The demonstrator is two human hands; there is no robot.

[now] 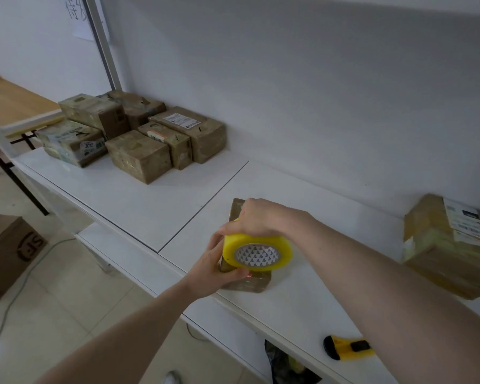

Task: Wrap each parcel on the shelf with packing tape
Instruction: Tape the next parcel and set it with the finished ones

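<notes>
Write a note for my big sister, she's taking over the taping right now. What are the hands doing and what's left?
Right hand: grips the yellow tape roll from above, over the small parcel.
Left hand: fingers curl round the near left side of that parcel, steadying it on the white shelf.
Group of six parcels: at the far left of the shelf, glossy with tape, apparently wrapped.
Larger parcel: at the right, some yellowish tape on it; whether it is finished cannot be told.
Yellow cutter: lies on the near shelf edge.
Left: finish wrapping the small parcel, cut the tape, check the right one.
</notes>
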